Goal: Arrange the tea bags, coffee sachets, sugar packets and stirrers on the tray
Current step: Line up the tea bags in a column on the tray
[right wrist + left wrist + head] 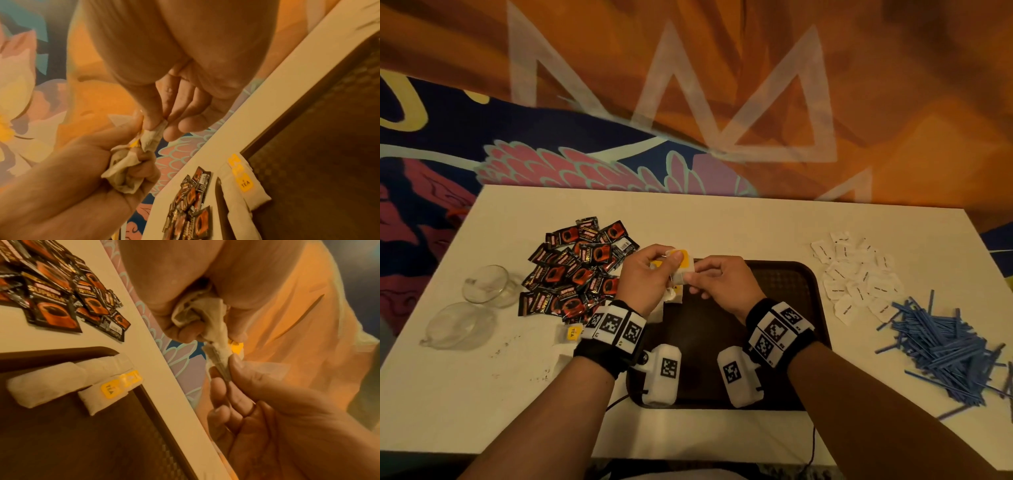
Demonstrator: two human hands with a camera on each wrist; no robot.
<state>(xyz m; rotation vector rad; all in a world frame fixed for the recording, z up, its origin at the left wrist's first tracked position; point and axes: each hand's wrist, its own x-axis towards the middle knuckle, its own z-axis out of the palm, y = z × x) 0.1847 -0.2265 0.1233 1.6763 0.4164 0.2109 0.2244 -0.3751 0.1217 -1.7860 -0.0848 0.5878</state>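
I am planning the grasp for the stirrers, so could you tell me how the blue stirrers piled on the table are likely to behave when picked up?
The blue stirrers look thin and straight, so probably light and fairly stiff. They lie criss-crossed on the table, so lifting a few may well drag or scatter others. Being slender, they could slip from a loose pinch.

"SUPREME" in gold letters on the black-and-red coffee sachets point(578, 270), heaped on the desk point(722, 219) left of the tray point(784, 274); smaller print above it too blurred to read. A barcode on one sachet, digits not legible. "TEA" in dark letters on the yellow tag of a tea bag point(112, 388) at the tray rim, and on the yellow tag point(572, 333) of another tea bag lying on the desk. Dark print on the white sugar packets point(856, 274), too small to read. Black-and-white square code markers on the wrist bands point(616, 327).
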